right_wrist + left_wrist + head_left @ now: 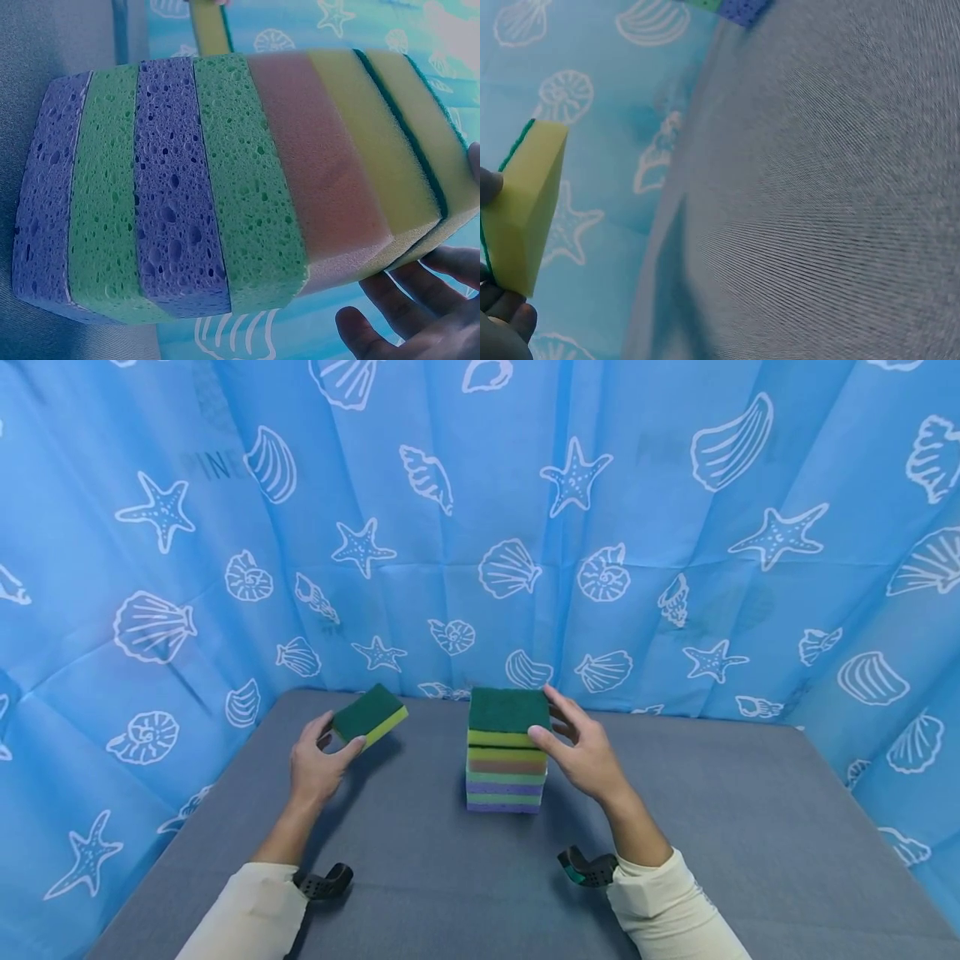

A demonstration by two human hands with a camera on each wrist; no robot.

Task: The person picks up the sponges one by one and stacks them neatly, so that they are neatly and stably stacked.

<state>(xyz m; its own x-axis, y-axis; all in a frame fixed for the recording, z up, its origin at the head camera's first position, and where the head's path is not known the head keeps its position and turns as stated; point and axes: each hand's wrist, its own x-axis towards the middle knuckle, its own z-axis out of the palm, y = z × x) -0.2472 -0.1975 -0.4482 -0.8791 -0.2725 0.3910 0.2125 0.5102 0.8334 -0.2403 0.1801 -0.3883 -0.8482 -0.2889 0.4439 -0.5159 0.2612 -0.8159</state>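
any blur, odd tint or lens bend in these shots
Head view: sharp, evenly lit, wide-lens bend at the edges, soft shadows under the stack of coloured sponges on the grey table. Left wrist view: table surface smeared, yellow-and-green scouring sponge fairly crisp. Right wrist view: sponge pores sharp, bluish cast, backdrop soft.

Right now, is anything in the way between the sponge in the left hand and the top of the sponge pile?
Nothing visible lies between the green-and-yellow rectangular sponge pinched in the left hand and the stack of coloured sponges. Only bare grey tabletop lies below. The right hand touches the stack's right side, near the top edge.
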